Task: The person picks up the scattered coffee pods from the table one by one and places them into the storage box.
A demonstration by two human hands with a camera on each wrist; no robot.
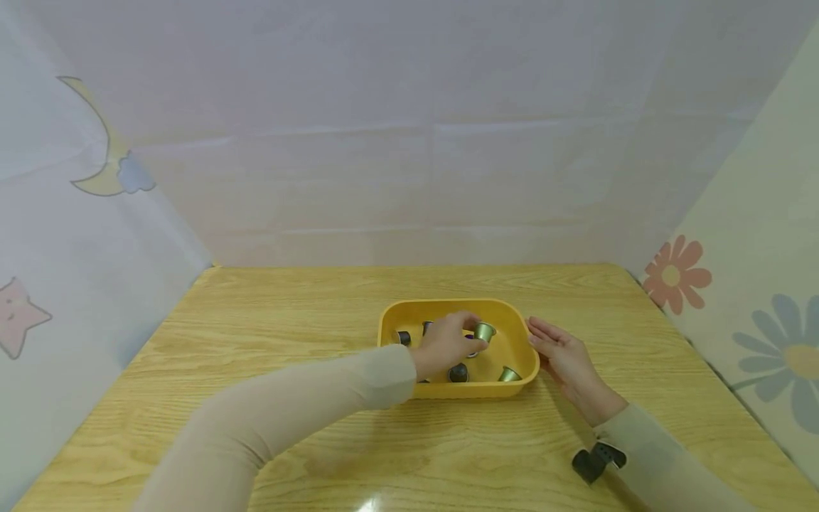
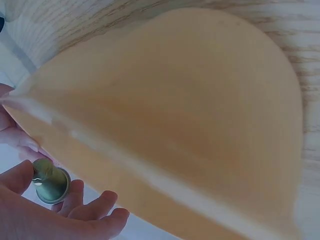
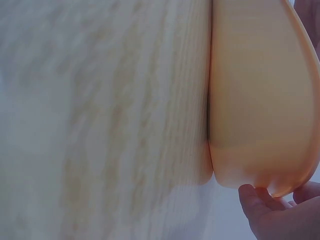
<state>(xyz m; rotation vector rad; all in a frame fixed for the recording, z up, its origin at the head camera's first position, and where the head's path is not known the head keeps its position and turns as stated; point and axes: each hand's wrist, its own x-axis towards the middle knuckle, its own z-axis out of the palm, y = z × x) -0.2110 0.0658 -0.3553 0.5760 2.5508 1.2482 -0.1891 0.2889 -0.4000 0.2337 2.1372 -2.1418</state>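
Note:
My left hand (image 1: 448,347) reaches over the yellow plastic tray (image 1: 467,390) and pinches a green coffee capsule (image 1: 484,333) between thumb and fingers. In the left wrist view that capsule (image 2: 51,182) shows its metallic green body and wider rim, with the other fingers spread beside it. My right hand (image 1: 569,361) holds the tray's right end, thumb at the rim and fingers along the outer wall. Inside the tray lie another green capsule (image 1: 508,375), a black capsule (image 1: 458,373), a dark capsule (image 1: 403,338) at the left, and others partly hidden behind my left hand.
The tray stands on a wood-grain table (image 1: 307,313). Light cloth walls rise behind and on both sides, with a printed red flower (image 1: 672,276) at the right. A black strap device (image 1: 595,461) sits at my right wrist.

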